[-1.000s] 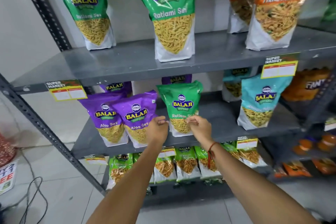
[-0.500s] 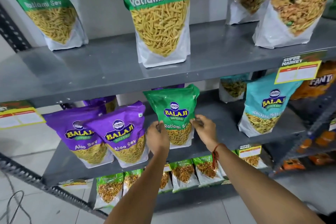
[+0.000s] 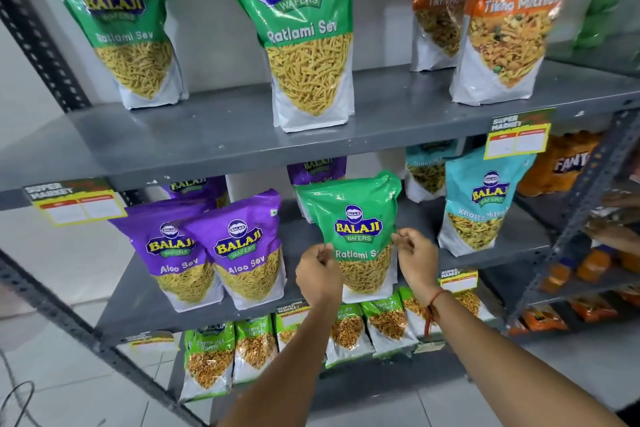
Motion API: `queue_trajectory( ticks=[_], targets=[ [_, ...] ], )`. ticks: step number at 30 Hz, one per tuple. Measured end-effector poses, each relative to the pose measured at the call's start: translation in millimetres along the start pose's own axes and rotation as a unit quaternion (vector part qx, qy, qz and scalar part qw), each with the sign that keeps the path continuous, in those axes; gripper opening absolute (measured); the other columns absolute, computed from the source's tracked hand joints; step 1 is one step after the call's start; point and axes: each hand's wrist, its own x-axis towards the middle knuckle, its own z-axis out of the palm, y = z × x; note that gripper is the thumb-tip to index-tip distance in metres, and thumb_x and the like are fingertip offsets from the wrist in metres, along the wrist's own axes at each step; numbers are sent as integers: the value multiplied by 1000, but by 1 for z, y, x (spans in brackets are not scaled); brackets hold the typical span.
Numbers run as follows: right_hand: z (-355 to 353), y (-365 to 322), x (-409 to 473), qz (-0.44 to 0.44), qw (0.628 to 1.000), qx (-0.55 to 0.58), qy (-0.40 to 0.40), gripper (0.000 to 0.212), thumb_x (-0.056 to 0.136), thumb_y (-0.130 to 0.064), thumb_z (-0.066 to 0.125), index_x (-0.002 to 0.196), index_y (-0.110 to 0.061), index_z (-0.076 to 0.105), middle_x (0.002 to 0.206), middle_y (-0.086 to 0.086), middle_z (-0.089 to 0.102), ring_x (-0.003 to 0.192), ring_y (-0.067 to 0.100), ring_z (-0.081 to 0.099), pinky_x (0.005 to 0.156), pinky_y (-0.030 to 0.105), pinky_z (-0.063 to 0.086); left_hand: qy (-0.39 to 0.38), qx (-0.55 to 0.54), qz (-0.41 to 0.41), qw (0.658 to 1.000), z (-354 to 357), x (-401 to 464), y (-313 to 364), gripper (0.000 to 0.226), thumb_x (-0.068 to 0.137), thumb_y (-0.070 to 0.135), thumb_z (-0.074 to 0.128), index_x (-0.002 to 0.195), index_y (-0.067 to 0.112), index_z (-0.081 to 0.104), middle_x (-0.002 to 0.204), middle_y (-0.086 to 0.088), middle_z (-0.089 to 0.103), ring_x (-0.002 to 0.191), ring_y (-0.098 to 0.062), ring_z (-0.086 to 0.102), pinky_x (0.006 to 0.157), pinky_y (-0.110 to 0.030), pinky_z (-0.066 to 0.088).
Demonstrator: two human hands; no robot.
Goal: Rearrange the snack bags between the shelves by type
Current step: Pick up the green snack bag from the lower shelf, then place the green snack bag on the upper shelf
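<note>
A green Ratlami Sev bag [image 3: 356,218] is held upright at the front of the middle shelf [image 3: 311,302], between purple and teal bags. My left hand [image 3: 318,270] pinches its left edge and my right hand [image 3: 414,258] pinches its right edge. Whether its base still rests on the shelf I cannot tell. Two larger Ratlami Sev bags [image 3: 308,35] [image 3: 128,31] stand on the upper shelf [image 3: 225,139]. Two purple Aloo Sev bags [image 3: 242,253] [image 3: 173,256] stand left of my hands, with more purple bags behind.
Orange Tikha Mitha bags [image 3: 509,21] stand at the upper right. Teal Khatta Mitha bags [image 3: 481,204] are right of my hands. Small green Chana Jor Garam packs [image 3: 207,357] fill the lower shelf. Another person's hand [image 3: 616,218] reaches into the neighbouring rack with orange bottles [image 3: 564,166].
Both hands moved from the bag's lower corners up to its side edges and raised the green bag slightly. The camera came closer and tilted up.
</note>
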Motion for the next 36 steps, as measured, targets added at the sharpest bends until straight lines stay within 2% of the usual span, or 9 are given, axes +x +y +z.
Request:
queue_trajectory(
  ticks=[8,12,16,21,25,28,31,33,36],
  targets=[
    [-46,-64,-55,-79,997,5,18,8,90,-13,56,88,-10,63,81,7,67,78,23,62,69,39,49,30,-71,93,993,-70,-56,30,18,91,30,60,92,16,72,84,1,73,77,-19,67,75,-33,56],
    [-44,-134,-68,-132,989,65,15,12,91,-16,56,89,-8,63,73,2,62,65,9,55,61,22,41,91,-102,154,979,-126,-55,70,18,91,27,62,92,12,72,82,3,68,74,-14,60,66,-22,44],
    [-26,-210,-64,-189,972,138,9,11,90,-13,57,87,-5,64,77,3,64,65,0,53,59,5,38,146,-137,199,959,-182,-24,112,16,88,27,64,89,13,73,83,-3,73,77,-19,64,75,-29,50],
    [12,-303,-39,-235,952,198,-8,9,88,-16,59,86,-10,65,74,-1,63,63,-2,55,59,6,38,209,-175,225,936,-249,25,180,16,85,25,66,86,13,76,73,1,69,68,-11,60,71,-23,45],
    [51,-357,-13,-238,941,237,-34,10,87,-20,61,89,-12,67,80,3,67,73,14,59,67,26,46,226,-182,237,927,-284,76,210,18,83,30,67,84,14,75,76,-3,71,69,-12,59,82,-36,55],
    [78,-381,4,-251,940,229,-40,10,87,-19,62,89,-11,69,78,2,65,72,13,58,63,22,43,225,-170,219,934,-301,107,220,18,85,30,67,82,14,75,71,-1,68,65,-10,56,82,-32,53],
    [105,-391,19,-233,942,228,-74,10,87,-20,61,89,-13,68,81,4,68,76,16,61,68,28,47,215,-146,206,943,-309,132,219,18,88,27,65,75,17,71,71,-5,65,67,-12,52,60,-9,43],
    [120,-391,26,-228,946,212,-87,10,87,-19,62,90,-12,69,82,4,69,77,17,62,70,29,48,214,-152,198,944,-310,145,214,17,89,24,65,74,17,69,72,-3,62,69,-12,51,51,-5,38],
    [136,-385,30,-216,947,213,-100,12,87,-18,61,91,-10,69,83,5,70,78,16,62,70,27,45,208,-151,191,947,-308,158,206,17,89,24,66,88,10,76,77,0,65,77,-12,56,71,-19,40]
  ],
)
